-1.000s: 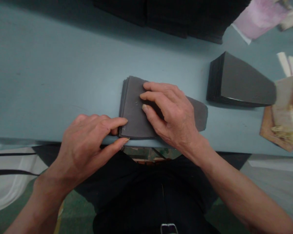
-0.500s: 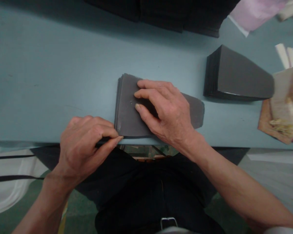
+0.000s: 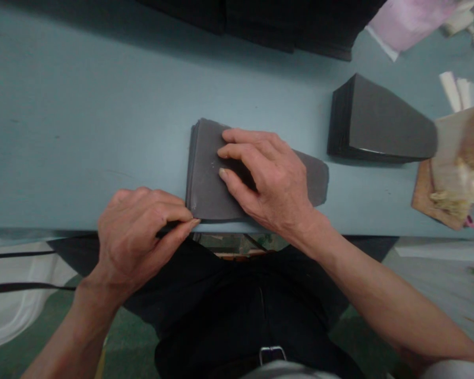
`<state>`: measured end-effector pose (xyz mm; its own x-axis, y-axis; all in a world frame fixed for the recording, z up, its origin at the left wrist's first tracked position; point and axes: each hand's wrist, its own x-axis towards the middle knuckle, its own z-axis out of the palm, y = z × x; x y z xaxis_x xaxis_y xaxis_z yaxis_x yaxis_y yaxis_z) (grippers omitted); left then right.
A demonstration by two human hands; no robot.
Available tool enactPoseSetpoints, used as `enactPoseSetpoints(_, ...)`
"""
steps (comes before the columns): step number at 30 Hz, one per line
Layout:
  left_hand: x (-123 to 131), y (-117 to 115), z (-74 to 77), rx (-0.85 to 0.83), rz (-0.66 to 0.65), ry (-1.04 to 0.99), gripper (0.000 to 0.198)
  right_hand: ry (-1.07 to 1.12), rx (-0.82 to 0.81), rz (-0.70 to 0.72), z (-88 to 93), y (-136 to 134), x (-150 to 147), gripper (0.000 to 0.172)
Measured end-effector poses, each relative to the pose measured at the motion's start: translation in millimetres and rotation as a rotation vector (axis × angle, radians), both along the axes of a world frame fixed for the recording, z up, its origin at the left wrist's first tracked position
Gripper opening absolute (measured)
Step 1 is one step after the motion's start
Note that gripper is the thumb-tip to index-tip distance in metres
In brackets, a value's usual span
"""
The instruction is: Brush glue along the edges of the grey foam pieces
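A short stack of dark grey tapered sheets (image 3: 209, 195) lies at the table's near edge, its wide end to the left. My left hand (image 3: 142, 231) pinches the near left corner of the stack between thumb and forefinger; how many sheets are in the pinch cannot be made out. Spread over the top sheet, my right hand (image 3: 270, 176) rests with its fingers apart and pointing left. The palm covers the middle of the stack, while the narrow rounded end shows to the right of it.
A taller stack of like grey pieces (image 3: 391, 123) stands to the right. Black piles (image 3: 260, 23) line the far side of the blue-green table (image 3: 82, 105). At the right lie a brown board (image 3: 426, 197), white strips (image 3: 458, 92) and a pink sheet (image 3: 414, 23). A white tub (image 3: 16, 310) is below left.
Both hands keep their places on the stack. The view has shifted slightly, so the things on the right appear a little further left.
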<state>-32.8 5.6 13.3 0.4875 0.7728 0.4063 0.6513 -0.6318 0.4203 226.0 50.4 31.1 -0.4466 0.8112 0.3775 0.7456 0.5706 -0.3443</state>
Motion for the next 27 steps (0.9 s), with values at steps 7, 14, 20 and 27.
enactPoseSetpoints(7,1.1,0.7,-1.1,0.052,-0.007,0.019,0.02,-0.009,-0.02,0.002,1.2,-0.6,-0.1,0.028)
enactPoseSetpoints(14,1.8,2.1,-3.5,0.049,0.042,0.031,0.008,-0.015,-0.032,-0.003,2.4,-0.8,0.1,0.029)
enactPoseSetpoints(20,3.1,3.4,-3.7,0.111,-0.011,-0.025,0.01,-0.009,-0.05,-0.003,3.0,-0.7,0.0,0.028)
enactPoseSetpoints(27,-2.9,0.5,-4.9,-0.017,-0.004,-0.109,0.014,0.002,-0.035,-0.012,1.7,-1.2,-0.3,0.027)
